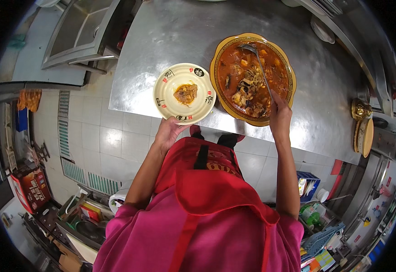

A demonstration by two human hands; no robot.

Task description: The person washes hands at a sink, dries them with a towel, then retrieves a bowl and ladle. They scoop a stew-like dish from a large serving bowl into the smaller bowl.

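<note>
My left hand (169, 133) grips the near rim of a cream plate (165, 86) printed with black characters and red marks. One piece of cooked food (185, 93) in reddish sauce lies at the plate's middle. To the right stands a large yellow scalloped bowl (214, 69) of red stew (230, 68) with meat chunks and pale pieces. In my right hand (280, 117) is the handle of a metal ladle (262, 68), over the bowl's near right side. The ladle's head rests at the stew's far left, partly sunk in the broth. Plate and bowl sit close together.
The stainless steel table (170, 30) has its near edge just before my body. A lidded pot with a gold knob (361, 109) stands at the table's right end. Beyond the left end is a metal sink (78, 27). A tiled floor (112, 136) shows below.
</note>
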